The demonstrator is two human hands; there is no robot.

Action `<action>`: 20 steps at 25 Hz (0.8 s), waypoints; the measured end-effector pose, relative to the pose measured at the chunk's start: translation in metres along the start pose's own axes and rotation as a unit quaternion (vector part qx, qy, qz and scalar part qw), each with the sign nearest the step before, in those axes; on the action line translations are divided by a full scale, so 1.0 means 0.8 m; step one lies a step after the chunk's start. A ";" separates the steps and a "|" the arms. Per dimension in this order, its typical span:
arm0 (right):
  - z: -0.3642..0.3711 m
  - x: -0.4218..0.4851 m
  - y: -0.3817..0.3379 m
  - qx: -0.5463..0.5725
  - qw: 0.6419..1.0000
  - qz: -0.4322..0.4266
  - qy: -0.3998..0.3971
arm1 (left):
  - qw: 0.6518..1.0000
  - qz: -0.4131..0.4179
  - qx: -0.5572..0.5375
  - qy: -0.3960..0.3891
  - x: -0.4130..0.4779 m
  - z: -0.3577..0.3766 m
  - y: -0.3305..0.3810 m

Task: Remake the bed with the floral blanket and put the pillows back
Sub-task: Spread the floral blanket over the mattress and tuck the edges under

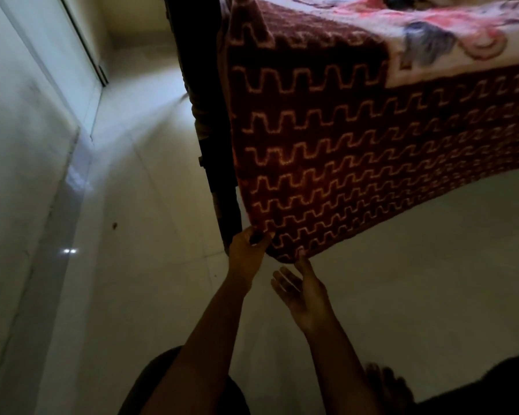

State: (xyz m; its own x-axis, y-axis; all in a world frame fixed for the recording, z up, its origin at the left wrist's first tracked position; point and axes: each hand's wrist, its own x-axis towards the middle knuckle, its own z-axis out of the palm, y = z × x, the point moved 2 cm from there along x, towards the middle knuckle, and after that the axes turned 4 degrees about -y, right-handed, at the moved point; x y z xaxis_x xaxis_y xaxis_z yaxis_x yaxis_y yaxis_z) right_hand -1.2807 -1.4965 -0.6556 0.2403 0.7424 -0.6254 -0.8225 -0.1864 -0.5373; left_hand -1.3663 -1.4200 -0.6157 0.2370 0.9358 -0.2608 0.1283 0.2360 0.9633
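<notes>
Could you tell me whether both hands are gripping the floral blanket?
No, only the left hand grips the floral blanket at its hanging corner; the right hand is open, with its fingertips at the lower edge.

Dim, perhaps window-lit, soft blur

A bedroom in a home: from 12 to 3 o'clock a dark bed frame (219, 163) stands draped with a plush maroon blanket (357, 145) that has a floral middle. Pale glossy floor tiles (150, 205) spread from 6 to 10 o'clock and meet a plain painted wall (21, 145) at 9 o'clock.
</notes>
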 end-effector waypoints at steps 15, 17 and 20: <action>0.015 0.009 -0.007 -0.114 0.979 -0.163 -0.054 | 0.938 -0.219 -0.270 0.001 -0.047 0.044 0.006; 0.006 0.006 -0.011 -0.146 0.973 -0.155 -0.085 | 0.927 -0.203 -0.317 -0.003 -0.041 0.057 0.024; 0.003 0.002 -0.030 -0.124 0.973 -0.171 -0.094 | 0.929 -0.150 -0.338 -0.015 -0.036 0.066 0.025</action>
State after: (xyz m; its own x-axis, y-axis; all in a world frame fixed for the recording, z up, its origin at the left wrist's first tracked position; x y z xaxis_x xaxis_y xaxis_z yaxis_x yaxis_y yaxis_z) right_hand -1.2618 -1.4893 -0.6428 0.3596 0.8889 -0.2837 -0.5552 -0.0406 -0.8307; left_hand -1.3195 -1.4560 -0.5923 0.3155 0.7958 -0.5168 -0.4381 0.6053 0.6646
